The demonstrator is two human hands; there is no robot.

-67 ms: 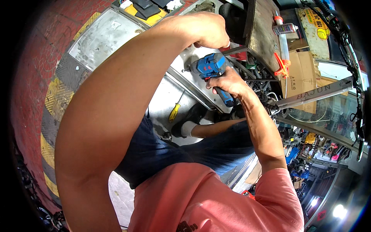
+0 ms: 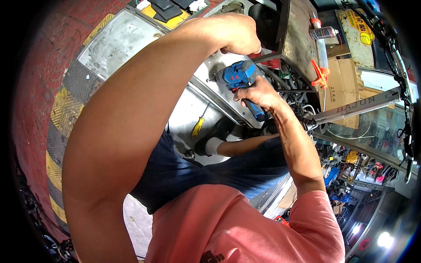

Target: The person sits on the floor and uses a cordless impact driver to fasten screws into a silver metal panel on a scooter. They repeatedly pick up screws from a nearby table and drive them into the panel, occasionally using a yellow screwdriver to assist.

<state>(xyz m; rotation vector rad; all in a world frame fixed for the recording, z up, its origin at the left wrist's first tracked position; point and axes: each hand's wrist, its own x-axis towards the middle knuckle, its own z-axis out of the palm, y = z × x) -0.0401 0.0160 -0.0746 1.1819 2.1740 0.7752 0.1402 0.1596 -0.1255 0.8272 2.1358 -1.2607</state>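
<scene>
My right hand [image 2: 261,94] is wrapped round the grip of a blue cordless driver [image 2: 238,75]. The driver's nose points left and its tip is at or close to a pale metal panel [image 2: 207,68]; contact is hard to judge. Above it, my left hand [image 2: 240,36] is curled closed beside the corner of a dark metal frame [image 2: 267,57]. Its fingertips are mostly hidden, and so is anything they may hold. Below the driver, on the light floor, lies a screwdriver [image 2: 198,127] with a yellow handle, apart from both hands.
A worn metal-topped bench [image 2: 302,41] stands at the right, with an orange clamp [image 2: 321,74] and a spray can [image 2: 323,33] by it. A silver bar [image 2: 357,108] crosses farther right. A yellow-and-black ramp [image 2: 66,107] edges the red paving at left. My shoe [image 2: 215,136] is near the screwdriver.
</scene>
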